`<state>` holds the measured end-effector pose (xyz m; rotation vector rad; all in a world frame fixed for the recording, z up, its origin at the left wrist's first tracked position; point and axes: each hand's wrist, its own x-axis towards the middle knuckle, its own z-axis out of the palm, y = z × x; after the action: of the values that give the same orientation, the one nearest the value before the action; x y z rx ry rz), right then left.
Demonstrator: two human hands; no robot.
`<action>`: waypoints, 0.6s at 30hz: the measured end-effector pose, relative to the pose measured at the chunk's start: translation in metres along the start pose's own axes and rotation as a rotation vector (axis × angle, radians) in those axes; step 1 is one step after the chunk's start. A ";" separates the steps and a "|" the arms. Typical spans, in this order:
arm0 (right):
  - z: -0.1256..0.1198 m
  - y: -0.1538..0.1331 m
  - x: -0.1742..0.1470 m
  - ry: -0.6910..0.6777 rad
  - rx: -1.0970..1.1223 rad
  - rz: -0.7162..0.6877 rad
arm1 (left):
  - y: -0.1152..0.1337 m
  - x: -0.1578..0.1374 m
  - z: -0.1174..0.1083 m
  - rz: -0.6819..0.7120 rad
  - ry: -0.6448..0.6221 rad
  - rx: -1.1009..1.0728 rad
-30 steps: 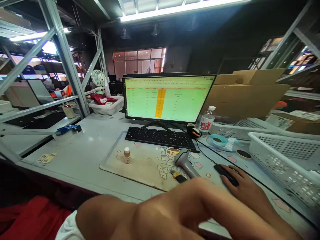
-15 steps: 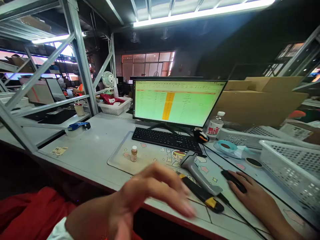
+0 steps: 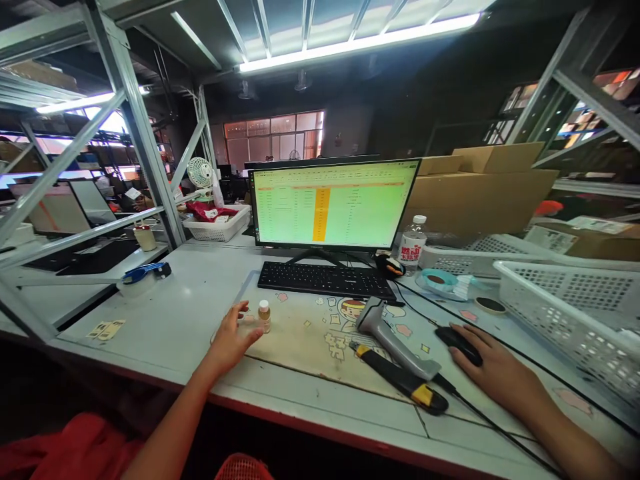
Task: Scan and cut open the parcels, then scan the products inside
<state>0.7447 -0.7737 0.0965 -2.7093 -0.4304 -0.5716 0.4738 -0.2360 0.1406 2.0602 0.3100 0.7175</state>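
My left hand (image 3: 234, 339) is beside a small brown bottle with a white cap (image 3: 265, 317), which stands upright on the printed desk mat (image 3: 300, 340). Its thumb and fingers are spread apart at the bottle's left side; whether they touch it I cannot tell. My right hand (image 3: 493, 363) lies over a black computer mouse (image 3: 459, 345), gripping it. Between the hands, a grey barcode scanner (image 3: 397, 343) and a black-and-yellow utility knife (image 3: 400, 379) lie on the mat. The black keyboard (image 3: 325, 279) sits behind them, below a monitor (image 3: 335, 207) displaying a spreadsheet.
White plastic baskets (image 3: 565, 313) line the right side, near a roll of blue tape (image 3: 437, 283) and a labelled drink bottle (image 3: 413, 245). A tape dispenser (image 3: 143, 277) and paper labels (image 3: 107, 329) are at the left. Large cardboard boxes (image 3: 480, 200) stand behind.
My left hand has moved from the front middle of the desk leftward and forward to the small bottle. My right hand stays on the mouse. The camera view has shifted.
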 end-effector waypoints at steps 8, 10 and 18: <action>-0.005 -0.002 0.000 0.015 0.079 -0.039 | -0.009 0.028 0.024 0.062 -0.333 0.109; -0.008 -0.006 -0.002 0.015 0.080 -0.025 | -0.014 0.026 0.029 0.095 -0.290 0.156; -0.026 -0.020 -0.003 0.044 0.144 -0.002 | -0.018 0.017 0.029 0.156 -0.260 0.169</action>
<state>0.7261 -0.7665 0.1223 -2.5550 -0.4452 -0.5772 0.5058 -0.2374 0.1201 2.3281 0.0636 0.5202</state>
